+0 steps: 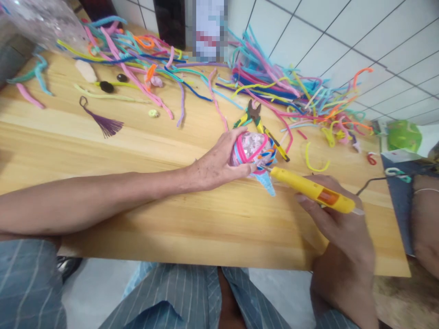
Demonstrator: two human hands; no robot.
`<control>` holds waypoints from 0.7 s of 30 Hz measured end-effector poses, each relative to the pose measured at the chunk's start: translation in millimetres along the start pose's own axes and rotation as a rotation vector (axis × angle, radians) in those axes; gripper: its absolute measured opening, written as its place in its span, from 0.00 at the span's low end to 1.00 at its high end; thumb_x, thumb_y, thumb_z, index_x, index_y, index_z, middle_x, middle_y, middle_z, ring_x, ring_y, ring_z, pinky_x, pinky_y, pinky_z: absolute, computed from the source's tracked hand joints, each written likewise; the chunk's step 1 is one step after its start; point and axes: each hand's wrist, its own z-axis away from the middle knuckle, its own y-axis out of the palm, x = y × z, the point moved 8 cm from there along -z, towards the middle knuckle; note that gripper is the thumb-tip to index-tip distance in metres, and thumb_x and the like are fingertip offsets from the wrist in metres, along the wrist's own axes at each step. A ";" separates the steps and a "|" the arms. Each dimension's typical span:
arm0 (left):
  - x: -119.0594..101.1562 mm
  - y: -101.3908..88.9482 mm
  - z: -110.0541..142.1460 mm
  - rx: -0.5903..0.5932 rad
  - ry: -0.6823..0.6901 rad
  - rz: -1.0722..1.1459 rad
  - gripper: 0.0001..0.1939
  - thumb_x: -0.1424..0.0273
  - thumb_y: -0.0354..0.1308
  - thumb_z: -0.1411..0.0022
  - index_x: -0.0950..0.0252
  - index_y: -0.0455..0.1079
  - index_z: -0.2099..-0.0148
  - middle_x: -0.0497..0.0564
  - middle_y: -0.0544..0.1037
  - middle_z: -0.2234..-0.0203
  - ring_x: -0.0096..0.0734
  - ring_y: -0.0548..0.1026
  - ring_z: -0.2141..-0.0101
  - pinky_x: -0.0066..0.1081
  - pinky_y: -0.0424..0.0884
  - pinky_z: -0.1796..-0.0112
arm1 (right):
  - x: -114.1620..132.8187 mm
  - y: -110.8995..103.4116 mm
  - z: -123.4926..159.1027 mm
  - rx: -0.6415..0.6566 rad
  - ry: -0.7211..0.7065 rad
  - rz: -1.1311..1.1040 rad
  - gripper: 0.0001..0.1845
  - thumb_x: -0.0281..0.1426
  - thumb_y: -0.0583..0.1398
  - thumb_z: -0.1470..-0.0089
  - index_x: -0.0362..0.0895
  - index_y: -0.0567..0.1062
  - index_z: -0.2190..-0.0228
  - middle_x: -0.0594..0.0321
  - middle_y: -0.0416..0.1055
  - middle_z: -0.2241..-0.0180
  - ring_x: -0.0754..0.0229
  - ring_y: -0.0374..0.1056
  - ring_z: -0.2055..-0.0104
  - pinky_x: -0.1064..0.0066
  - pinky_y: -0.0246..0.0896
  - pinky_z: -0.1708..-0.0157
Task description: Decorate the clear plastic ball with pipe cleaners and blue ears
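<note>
Ball (252,145), pink-striped, sits mid-frame, held by the left hand (216,161). The right hand (343,227), lower right, grips a yellow glue gun (302,183) that slants up-left, pointing close to the ball. Pliers (254,111) lie just above; the table (206,228) has room below, down to its edge.

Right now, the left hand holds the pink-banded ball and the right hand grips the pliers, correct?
Not the pliers: the head view shows the right hand gripping a yellow glue gun. The left hand does hold the pink-banded ball.
</note>
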 end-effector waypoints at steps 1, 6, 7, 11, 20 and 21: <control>0.2 0.2 -0.1 0.002 -0.010 0.002 0.48 0.44 0.69 0.34 0.60 0.58 0.23 0.64 0.71 0.33 0.57 0.73 0.34 0.56 0.70 0.29 | -0.8 -0.3 0.3 -0.008 0.009 -0.006 0.12 0.29 0.66 0.30 0.56 0.77 0.49 0.62 0.84 0.56 0.50 0.81 0.61 0.55 0.72 0.59; 0.5 1.1 -1.8 0.002 -0.010 0.018 0.50 0.43 0.70 0.35 0.62 0.57 0.23 0.65 0.70 0.31 0.58 0.72 0.32 0.57 0.68 0.27 | -1.0 -1.8 -0.3 -0.034 -0.014 0.001 0.10 0.30 0.67 0.31 0.54 0.79 0.50 0.61 0.86 0.57 0.51 0.82 0.61 0.56 0.73 0.60; 0.1 1.0 -2.0 0.000 -0.002 0.016 0.50 0.44 0.70 0.35 0.62 0.57 0.23 0.66 0.70 0.31 0.58 0.71 0.31 0.57 0.67 0.27 | -1.0 -1.9 -0.8 -0.032 -0.020 0.004 0.10 0.30 0.68 0.32 0.53 0.79 0.51 0.61 0.86 0.58 0.51 0.82 0.61 0.57 0.73 0.60; -1.4 -0.2 -1.8 0.002 0.012 -0.001 0.48 0.44 0.69 0.34 0.62 0.57 0.24 0.65 0.71 0.32 0.57 0.71 0.31 0.55 0.67 0.27 | -5.0 -3.0 -2.0 -0.044 0.016 -0.010 0.08 0.31 0.68 0.32 0.53 0.81 0.53 0.59 0.87 0.58 0.50 0.82 0.61 0.56 0.75 0.61; 2.0 -0.8 -0.9 0.006 0.012 0.002 0.50 0.43 0.70 0.34 0.61 0.56 0.23 0.65 0.70 0.30 0.58 0.70 0.29 0.56 0.65 0.26 | -15.1 -4.4 2.5 -0.041 0.042 0.031 0.07 0.35 0.67 0.31 0.55 0.81 0.52 0.61 0.86 0.57 0.48 0.83 0.60 0.54 0.78 0.59; 2.4 -0.7 -0.9 0.006 0.013 -0.002 0.50 0.43 0.70 0.34 0.61 0.56 0.22 0.66 0.69 0.29 0.59 0.69 0.29 0.57 0.65 0.26 | -16.2 -5.5 2.5 -0.043 0.052 0.029 0.07 0.35 0.67 0.31 0.55 0.82 0.52 0.61 0.86 0.58 0.48 0.83 0.61 0.54 0.79 0.60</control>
